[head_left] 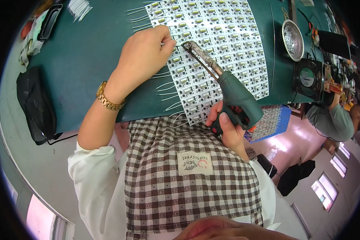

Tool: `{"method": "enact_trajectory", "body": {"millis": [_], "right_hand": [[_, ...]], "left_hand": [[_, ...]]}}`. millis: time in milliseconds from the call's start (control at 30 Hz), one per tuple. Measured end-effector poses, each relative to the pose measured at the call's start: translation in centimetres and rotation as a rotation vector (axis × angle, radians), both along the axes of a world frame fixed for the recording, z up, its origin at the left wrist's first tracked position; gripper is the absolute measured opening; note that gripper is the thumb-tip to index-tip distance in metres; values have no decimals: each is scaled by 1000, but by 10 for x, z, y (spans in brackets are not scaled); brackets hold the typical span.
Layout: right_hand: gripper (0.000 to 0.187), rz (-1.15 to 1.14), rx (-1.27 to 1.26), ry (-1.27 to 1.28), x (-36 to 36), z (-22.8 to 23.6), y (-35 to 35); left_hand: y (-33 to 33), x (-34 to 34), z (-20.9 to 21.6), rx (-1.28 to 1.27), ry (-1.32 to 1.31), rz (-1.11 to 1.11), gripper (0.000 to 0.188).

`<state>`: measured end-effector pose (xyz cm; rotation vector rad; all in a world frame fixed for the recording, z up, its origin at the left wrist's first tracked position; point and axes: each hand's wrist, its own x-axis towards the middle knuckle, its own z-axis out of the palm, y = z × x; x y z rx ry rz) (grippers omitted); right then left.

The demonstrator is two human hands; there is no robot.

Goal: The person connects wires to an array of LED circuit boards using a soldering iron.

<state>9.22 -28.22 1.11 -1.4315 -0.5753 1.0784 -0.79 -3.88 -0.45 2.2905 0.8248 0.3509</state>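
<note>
Right hand (231,131) grips a crusty-nosed soldering gun (240,94) over the gridded board (241,52); left hand (147,50) curls at the board's left edge, grasp hidden.

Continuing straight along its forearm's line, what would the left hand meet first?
Probably the upper-left part of the white circuit-board panel; depth is unclear, so the left hand may already touch it.
</note>
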Motion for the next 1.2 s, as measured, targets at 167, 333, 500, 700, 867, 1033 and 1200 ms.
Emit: {"method": "enact_trajectory", "body": {"millis": [167,333,500,700,867,1033,1200], "right_hand": [[41,-143,89,96,-1,-4,-3],[54,-199,153,217,2,0,-2],[55,-208,242,103,1,-4,-7],[50,-81,141,149,5,-3,-18],[47,-19,240,182,-3,-15,-16],[45,23,261,98,-2,-19,-14],[39,-3,191,114,-1,-19,-15]], "left_hand": [[0,1,-1,3,-11,-9,21],[-1,-1,-1,6,-5,-6,21],[0,-2,1,5,-24,-15,20],[21,-22,29,-143,-100,221,19],[-16,-8,20,-134,-225,121,18],[-28,2,1,41,-36,41,17],[-29,2,1,97,-10,26,16]]}}
